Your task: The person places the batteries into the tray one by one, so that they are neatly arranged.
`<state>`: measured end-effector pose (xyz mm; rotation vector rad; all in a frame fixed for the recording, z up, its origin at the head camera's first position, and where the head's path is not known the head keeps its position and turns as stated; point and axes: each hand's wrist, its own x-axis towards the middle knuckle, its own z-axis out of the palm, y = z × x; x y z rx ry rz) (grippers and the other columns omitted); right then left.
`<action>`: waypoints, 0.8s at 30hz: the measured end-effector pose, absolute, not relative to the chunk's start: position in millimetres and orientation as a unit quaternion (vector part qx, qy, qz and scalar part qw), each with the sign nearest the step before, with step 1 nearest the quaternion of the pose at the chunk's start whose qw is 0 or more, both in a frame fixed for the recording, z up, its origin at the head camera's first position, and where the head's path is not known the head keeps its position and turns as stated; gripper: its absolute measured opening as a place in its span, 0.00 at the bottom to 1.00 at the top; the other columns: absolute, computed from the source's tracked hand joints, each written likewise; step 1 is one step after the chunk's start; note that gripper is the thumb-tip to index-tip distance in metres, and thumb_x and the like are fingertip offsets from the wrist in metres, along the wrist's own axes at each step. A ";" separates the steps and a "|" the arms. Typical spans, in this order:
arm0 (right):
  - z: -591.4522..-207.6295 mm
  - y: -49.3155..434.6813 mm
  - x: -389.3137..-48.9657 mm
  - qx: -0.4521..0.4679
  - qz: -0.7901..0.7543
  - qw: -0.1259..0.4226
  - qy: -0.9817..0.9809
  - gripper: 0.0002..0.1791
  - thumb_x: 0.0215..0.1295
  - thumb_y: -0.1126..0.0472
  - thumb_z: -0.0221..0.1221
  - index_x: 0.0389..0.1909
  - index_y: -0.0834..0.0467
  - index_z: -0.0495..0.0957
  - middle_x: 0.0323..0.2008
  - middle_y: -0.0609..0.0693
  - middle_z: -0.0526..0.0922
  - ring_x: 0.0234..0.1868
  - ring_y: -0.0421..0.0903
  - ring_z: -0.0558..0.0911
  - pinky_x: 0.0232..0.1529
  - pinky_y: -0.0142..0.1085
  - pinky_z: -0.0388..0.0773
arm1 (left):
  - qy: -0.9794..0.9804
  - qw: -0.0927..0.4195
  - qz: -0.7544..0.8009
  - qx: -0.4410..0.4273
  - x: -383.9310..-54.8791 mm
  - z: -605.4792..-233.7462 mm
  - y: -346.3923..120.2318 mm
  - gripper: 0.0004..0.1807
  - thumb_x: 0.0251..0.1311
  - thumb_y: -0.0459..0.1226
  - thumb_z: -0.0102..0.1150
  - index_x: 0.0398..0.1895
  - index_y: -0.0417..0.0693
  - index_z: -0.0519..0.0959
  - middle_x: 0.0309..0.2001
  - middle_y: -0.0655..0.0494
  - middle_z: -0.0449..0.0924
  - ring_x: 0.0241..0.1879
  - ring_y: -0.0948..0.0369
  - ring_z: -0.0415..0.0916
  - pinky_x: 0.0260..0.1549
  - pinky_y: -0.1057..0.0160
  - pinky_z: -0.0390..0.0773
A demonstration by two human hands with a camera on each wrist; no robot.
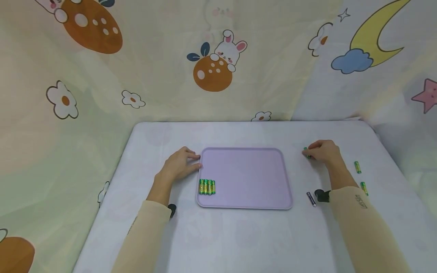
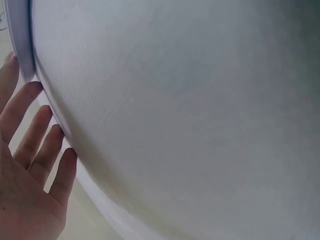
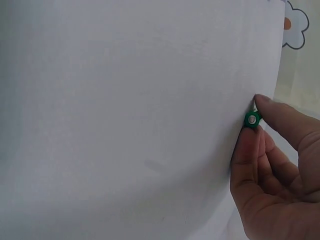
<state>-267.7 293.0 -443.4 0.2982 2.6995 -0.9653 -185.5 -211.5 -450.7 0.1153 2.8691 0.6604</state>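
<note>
A lilac tray (image 1: 246, 170) lies on the white-covered table. At its lower left corner several green-and-gold batteries (image 1: 207, 187) stand side by side in a row. My left hand (image 1: 177, 165) is at the tray's left edge, its fingertips touching the rim; the left wrist view shows these fingers extended and spread. Right of the tray, my right hand (image 1: 323, 151) pinches a green battery (image 3: 252, 119) between thumb and index finger, down at the table surface. In the right wrist view its round end faces the camera.
Two more green batteries (image 1: 357, 167) lie at the right, beside and beyond the right forearm. A dark-and-silver battery (image 1: 311, 199) lies between the tray and the right wrist. A patterned cloth (image 1: 164, 57) hangs behind the table.
</note>
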 end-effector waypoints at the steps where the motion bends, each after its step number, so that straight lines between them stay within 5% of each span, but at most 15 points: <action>1: -443.5 293.2 -267.8 0.101 -0.326 0.127 0.932 0.26 0.67 0.49 0.66 0.54 0.66 0.78 0.40 0.58 0.85 0.49 0.60 0.76 0.47 0.49 0.73 | 0.969 0.097 0.223 0.040 -185.5 -450.5 -211.3 0.28 0.65 0.55 0.67 0.64 0.55 0.82 0.65 0.52 0.74 0.68 0.47 0.70 0.67 0.42 0.70; 8: -442.8 290.9 -267.9 0.090 -0.317 0.135 0.935 0.25 0.68 0.50 0.62 0.55 0.67 0.79 0.42 0.60 0.86 0.51 0.61 0.77 0.50 0.52 0.75 | 0.969 0.096 0.221 0.045 -185.7 -449.0 -212.6 0.28 0.65 0.55 0.66 0.64 0.55 0.82 0.65 0.51 0.74 0.68 0.47 0.70 0.67 0.42 0.70; 24: -428.7 235.4 -242.6 0.013 -0.393 0.162 0.905 0.23 0.69 0.54 0.60 0.56 0.67 0.79 0.43 0.55 0.88 0.42 0.47 0.88 0.54 0.47 0.76 | 0.969 0.089 0.224 0.062 -187.0 -453.5 -216.2 0.28 0.65 0.56 0.66 0.64 0.54 0.82 0.64 0.52 0.74 0.66 0.46 0.72 0.63 0.41 0.73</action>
